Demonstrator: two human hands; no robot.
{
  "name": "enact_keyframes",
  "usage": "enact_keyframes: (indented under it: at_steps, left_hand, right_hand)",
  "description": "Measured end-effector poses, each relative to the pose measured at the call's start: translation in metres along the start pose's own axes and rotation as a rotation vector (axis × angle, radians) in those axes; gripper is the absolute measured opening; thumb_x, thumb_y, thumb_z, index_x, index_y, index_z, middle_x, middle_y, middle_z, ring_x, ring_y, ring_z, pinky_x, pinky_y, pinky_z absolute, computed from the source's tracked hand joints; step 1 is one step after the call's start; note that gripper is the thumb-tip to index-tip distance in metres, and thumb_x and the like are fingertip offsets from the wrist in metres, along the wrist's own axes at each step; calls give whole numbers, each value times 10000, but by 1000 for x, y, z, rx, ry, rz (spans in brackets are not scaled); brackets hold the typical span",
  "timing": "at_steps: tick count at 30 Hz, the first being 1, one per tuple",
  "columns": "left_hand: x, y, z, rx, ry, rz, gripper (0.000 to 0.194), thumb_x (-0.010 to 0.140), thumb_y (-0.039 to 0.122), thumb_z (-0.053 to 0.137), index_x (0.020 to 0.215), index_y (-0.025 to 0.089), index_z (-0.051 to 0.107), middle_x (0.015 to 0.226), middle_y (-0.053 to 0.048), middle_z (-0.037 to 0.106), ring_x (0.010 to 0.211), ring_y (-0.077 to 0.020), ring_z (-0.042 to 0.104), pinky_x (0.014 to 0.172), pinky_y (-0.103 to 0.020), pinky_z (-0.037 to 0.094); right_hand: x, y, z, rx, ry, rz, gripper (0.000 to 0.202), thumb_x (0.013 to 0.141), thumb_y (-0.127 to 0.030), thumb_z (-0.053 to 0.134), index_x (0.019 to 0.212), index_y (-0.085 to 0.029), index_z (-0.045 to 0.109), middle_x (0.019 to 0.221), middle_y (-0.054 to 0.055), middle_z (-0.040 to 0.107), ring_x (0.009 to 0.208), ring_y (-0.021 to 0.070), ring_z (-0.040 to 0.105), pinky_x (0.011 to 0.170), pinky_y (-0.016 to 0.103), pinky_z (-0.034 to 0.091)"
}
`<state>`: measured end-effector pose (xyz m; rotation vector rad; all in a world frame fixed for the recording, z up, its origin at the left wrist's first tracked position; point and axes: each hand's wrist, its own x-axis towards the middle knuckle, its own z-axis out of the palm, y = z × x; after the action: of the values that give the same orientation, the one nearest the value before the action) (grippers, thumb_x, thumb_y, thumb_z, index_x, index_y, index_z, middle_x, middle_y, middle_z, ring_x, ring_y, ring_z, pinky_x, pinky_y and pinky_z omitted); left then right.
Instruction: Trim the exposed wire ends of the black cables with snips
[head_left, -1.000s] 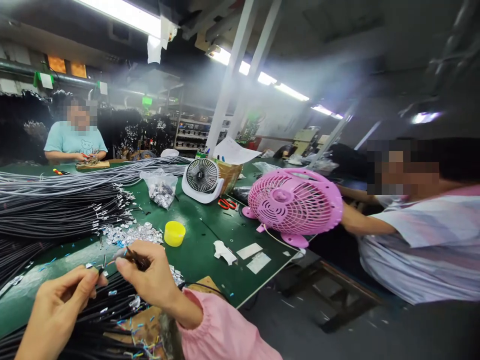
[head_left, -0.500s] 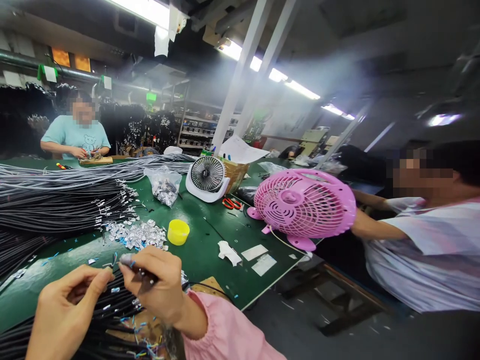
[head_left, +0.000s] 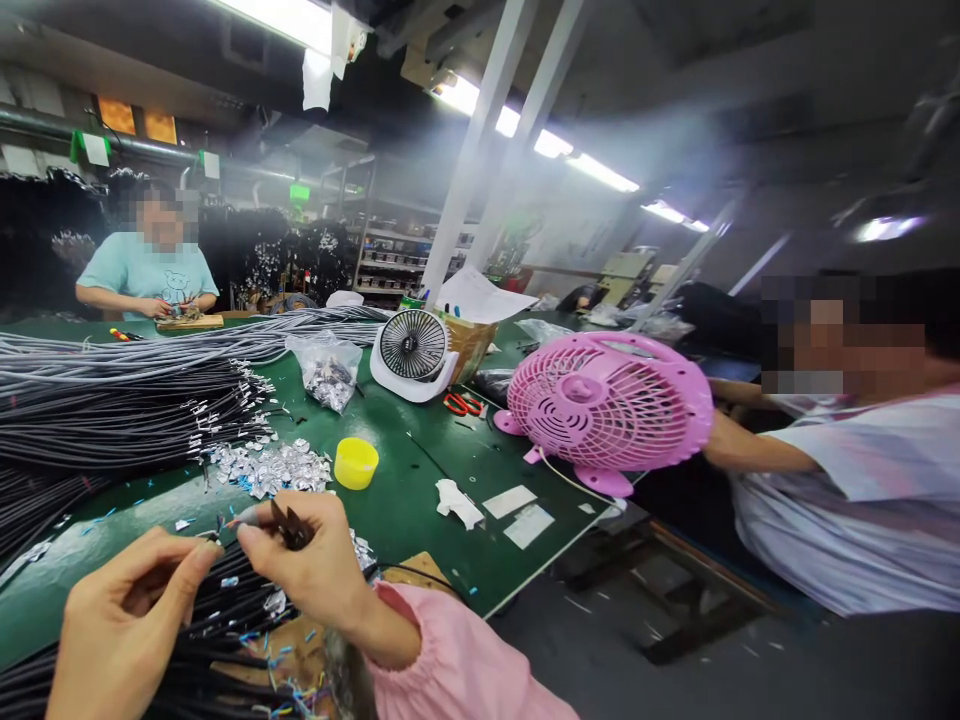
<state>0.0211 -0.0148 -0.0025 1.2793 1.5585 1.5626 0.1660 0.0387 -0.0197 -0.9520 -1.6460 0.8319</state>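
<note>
My left hand (head_left: 131, 610) pinches the end of a cable between thumb and forefinger; thin stripped wires (head_left: 220, 524) poke out past its fingertips. Close by on the right, my right hand (head_left: 319, 565) has a pair of dark cutting nippers (head_left: 291, 526) tucked in the palm, jaws pointing up. Its thumb and covered forefinger are at the wire tips, pressed together or nearly so. Under both hands lie black cables (head_left: 202, 650) with coloured wire ends. Beyond them is a heap of silver foil scraps (head_left: 274, 467).
Bundled grey and black cables (head_left: 112, 415) cover the left of the green table (head_left: 405, 510). A yellow ring-shaped tub (head_left: 356, 464), a bag of small parts (head_left: 328, 372), a white fan (head_left: 412, 350), red-handled scissors (head_left: 463, 404) and a pink fan (head_left: 607, 405) stand or lie beyond. Two co-workers sit nearby.
My right hand has turned slightly, so the nippers' jaws now point upward. Both hands have shifted a little to the left, still at the wire ends.
</note>
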Motion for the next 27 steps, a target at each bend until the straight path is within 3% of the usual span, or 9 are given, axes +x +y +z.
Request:
enact_keyframes:
  at_steps: [2,7,12,16,22,27]
  left_hand:
    - [2,-4,0,-5,-8,34,485,585,719,830,595,240,749,562,34,647,560,-151,594,550,-218,508]
    - [11,-24,-4,41,-83,205,352,673,598,835,628,255,770,556,19,682,497,-153,610,436,-208,469]
    - [11,-28,-6,80,-98,237,361,709,599,810,631,252,747,534,24,665,479,-161,612,468,-237,499]
    - [5,-23,-2,151,-16,313,336,780,573,757,648,265,727,548,43,631,481,-145,574,495,-242,480]
    - [3,-25,1,295,116,710,215,886,404,683,710,283,705,587,86,590,436,-92,479,527,-206,454]
    - [3,-28,1,337,125,761,228,923,395,649,731,280,690,609,86,593,444,-91,486,544,-209,456]
  right_hand:
    - [-2,2,0,27,-6,7,177,810,-224,719,648,-184,775,488,-44,535,454,89,400,420,221,306]
    - [-2,3,0,39,17,39,165,792,-236,712,639,-197,759,472,-48,487,450,98,388,442,244,294]
    - [0,1,-1,64,28,42,224,778,-197,707,555,-196,681,477,-58,435,461,89,365,452,249,274]
    - [-1,11,-1,147,22,28,175,764,-242,748,604,-181,714,503,-45,488,481,90,383,456,242,305]
    - [-4,22,3,216,-18,107,170,756,-315,788,735,-148,805,506,-18,541,480,101,434,424,217,357]
    - [-1,16,3,285,-35,108,137,711,-250,724,742,-152,815,524,-31,548,478,88,428,440,210,354]
